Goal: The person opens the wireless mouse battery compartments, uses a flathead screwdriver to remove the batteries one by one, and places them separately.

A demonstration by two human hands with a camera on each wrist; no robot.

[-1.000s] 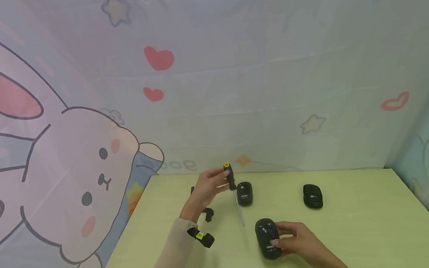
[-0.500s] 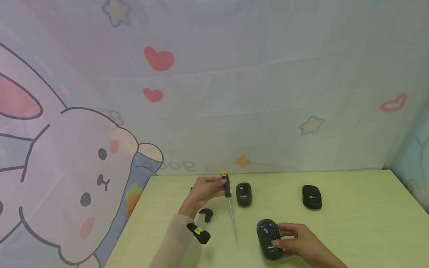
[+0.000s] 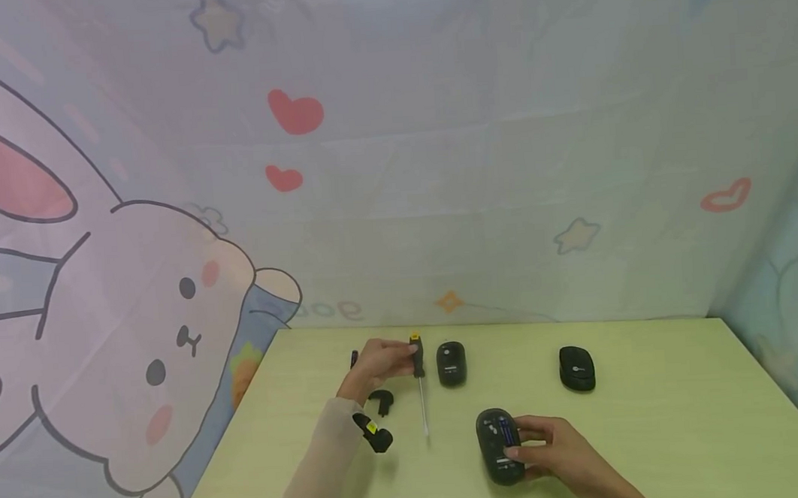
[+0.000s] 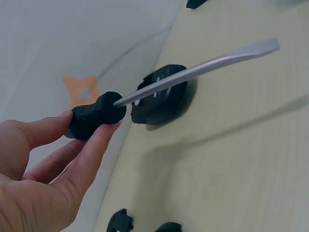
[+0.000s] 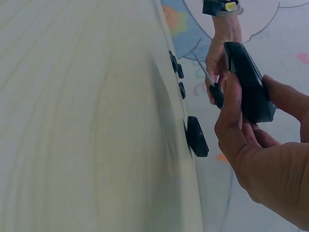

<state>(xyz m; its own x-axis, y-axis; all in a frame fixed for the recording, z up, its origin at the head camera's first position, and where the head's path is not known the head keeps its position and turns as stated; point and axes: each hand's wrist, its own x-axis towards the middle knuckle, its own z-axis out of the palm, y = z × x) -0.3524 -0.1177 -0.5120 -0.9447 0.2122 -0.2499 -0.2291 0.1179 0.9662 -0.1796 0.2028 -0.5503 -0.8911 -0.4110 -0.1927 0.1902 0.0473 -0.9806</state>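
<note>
On the tabletop [image 3: 678,400], before the backdrop [image 3: 474,125], the far mouse [image 3: 451,364] lies just right of the screwdriver [image 3: 418,362] in the left grip [image 3: 379,363]; the rightmost mouse [image 3: 577,368] lies well apart. Nearer, between both mice sideways, the right grip [image 3: 550,452] holds the near mouse [image 3: 496,445].

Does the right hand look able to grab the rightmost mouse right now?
Probably not as things stand: the right hand grips another mouse and would likely need to set that down first. Otherwise, the way to the rightmost mouse looks free: nothing seems to stand in between.
</note>
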